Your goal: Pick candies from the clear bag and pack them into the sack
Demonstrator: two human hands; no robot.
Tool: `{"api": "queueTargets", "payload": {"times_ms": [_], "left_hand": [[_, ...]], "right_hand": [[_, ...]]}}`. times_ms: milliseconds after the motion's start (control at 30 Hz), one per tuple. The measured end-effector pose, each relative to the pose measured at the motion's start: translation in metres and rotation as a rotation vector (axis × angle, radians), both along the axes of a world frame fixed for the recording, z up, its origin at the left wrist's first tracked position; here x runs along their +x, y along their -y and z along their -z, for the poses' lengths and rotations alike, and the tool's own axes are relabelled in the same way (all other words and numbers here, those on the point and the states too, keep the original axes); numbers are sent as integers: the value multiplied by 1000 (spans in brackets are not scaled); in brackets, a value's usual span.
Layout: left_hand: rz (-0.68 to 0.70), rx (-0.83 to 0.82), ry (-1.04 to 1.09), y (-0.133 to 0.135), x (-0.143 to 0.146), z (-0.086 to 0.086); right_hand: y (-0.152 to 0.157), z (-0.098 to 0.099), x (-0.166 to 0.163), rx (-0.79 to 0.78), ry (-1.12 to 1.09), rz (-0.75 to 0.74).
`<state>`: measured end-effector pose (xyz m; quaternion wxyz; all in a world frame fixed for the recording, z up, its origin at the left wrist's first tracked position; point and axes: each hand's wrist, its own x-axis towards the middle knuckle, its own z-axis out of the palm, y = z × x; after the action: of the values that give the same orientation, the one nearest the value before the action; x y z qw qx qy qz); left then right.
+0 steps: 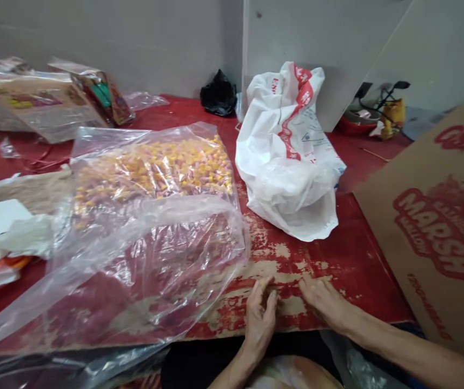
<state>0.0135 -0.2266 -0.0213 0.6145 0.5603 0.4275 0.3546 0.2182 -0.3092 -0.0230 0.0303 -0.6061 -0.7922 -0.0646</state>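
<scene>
My left hand (259, 316) rests on the worn red tabletop (349, 259) near its front edge, fingers stretched forward and close together, holding nothing. My right hand (324, 300) lies flat just to its right, fingers extended on the table, also without anything in it. A large clear plastic bag (151, 254) lies to the left of my hands, its far end filled with small yellow and pink sweets (154, 167). The near part of the bag is empty and crumpled.
A white plastic bag with red print (291, 156) stands behind my hands. A brown "Marsh Mallow" cardboard box (438, 227) leans at the right. Packaged boxes in plastic (37, 100) sit far left, a black bag (218, 96) by the wall, paper and wrappers (0, 232) at left.
</scene>
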Motion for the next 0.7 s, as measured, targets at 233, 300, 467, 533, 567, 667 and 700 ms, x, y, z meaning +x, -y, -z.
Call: {"api": "queueTargets", "payload": {"times_ms": [233, 300, 467, 533, 567, 667, 700], "left_hand": [[47, 140, -23, -3, -18, -14], [83, 88, -5, -3, -29, -18], [-10, -194, 71, -1, -80, -26], [-152, -256, 47, 4, -116, -30], [-235, -271, 13, 8, -137, -31], [-505, -312, -180, 33, -207, -25], [-588, -318, -259, 43, -230, -19]], "right_hand": [[-30, -39, -48, -153, -376, 62], [-35, -46, -76, -70, -567, -23], [-58, -60, -84, -86, -626, -276], [-76, -62, -45, 82, -592, -157], [-88, -61, -21, 183, -571, -26], [-131, -50, 51, 209, -335, 198], [-144, -45, 68, 160, -245, 223]]}}
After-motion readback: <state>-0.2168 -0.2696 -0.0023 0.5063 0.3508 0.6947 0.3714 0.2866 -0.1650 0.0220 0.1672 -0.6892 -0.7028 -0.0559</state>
